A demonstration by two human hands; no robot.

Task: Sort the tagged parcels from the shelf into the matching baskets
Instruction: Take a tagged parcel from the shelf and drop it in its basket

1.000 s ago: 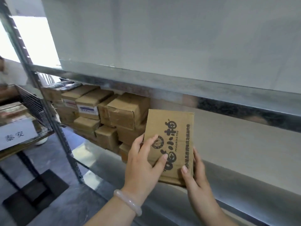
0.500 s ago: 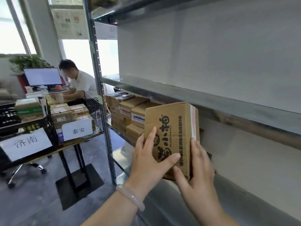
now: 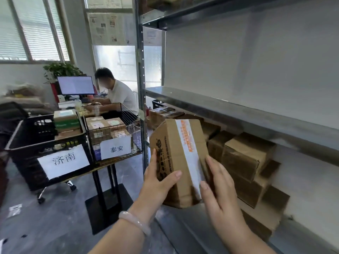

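Observation:
A brown cardboard parcel with a white and orange taped edge is held upright in front of the metal shelf. My left hand grips its left face and my right hand grips its right side. Several more brown parcels are stacked on the lower shelf behind it. To the left stand a black crate basket labelled 济南 and a wire basket labelled 泰安, both holding parcels.
The baskets rest on a small table with a black pedestal base. A person in a white shirt sits at a desk with a monitor behind them. A grey shelf upright stands between baskets and shelf.
The parcel has come off the shelf and turned so its taped edge faces me. My view has swung left, bringing both labelled baskets and the seated person into sight.

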